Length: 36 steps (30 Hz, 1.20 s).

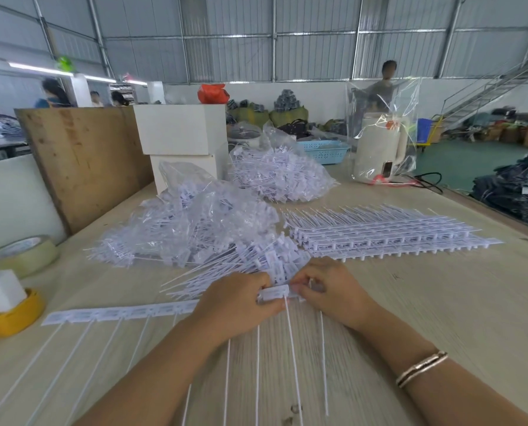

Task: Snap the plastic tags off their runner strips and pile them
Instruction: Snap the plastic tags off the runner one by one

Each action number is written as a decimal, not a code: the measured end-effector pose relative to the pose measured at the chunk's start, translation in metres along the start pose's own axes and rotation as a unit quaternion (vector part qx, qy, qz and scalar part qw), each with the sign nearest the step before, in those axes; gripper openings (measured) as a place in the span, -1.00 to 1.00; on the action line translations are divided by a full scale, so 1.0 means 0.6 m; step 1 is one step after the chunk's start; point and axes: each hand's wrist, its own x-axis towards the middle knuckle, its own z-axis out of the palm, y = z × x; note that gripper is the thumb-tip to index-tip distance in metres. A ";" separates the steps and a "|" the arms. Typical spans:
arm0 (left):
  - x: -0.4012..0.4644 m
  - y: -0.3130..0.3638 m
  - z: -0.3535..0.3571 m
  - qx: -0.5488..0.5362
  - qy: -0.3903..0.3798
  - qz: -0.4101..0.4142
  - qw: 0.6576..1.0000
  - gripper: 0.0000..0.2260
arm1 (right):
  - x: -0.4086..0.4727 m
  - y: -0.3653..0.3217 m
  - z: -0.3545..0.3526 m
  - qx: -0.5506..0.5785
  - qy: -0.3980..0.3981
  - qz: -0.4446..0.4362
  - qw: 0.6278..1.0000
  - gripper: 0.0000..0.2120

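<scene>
Both grips, left hand [241, 298] and right hand [330, 287], pinch a flat white tag [273, 293] on its runner strip [118, 313]; pale woodgrain table [425, 302]; corrugated-metal hall.

Your two forearms reach forward and converge, your hands almost meeting at the fingertips. Your left hand [236, 298] lies knuckles-up, its fingers curled in a pinch. Your right hand [328, 289] faces it with fingers bent and thumb tucked in, also pinching. A bracelet [421, 368] circles your right forearm.
</scene>
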 end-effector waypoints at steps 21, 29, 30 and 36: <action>-0.006 0.018 -0.008 0.060 0.031 0.074 0.995 -0.85 | -0.003 -0.032 -0.001 0.286 -0.056 0.118 0.949 -0.73; 0.002 0.009 -0.003 0.118 0.051 0.085 0.988 -0.83 | -0.004 -0.033 -0.001 0.284 -0.080 0.091 0.951 -0.89; 0.003 0.007 -0.002 0.119 0.048 0.090 0.988 -0.83 | -0.004 -0.034 -0.001 0.284 -0.073 0.081 0.953 -0.90; 0.006 0.000 0.000 0.128 0.040 0.110 0.985 -0.76 | -0.002 -0.035 0.000 0.274 -0.055 0.048 0.959 -0.82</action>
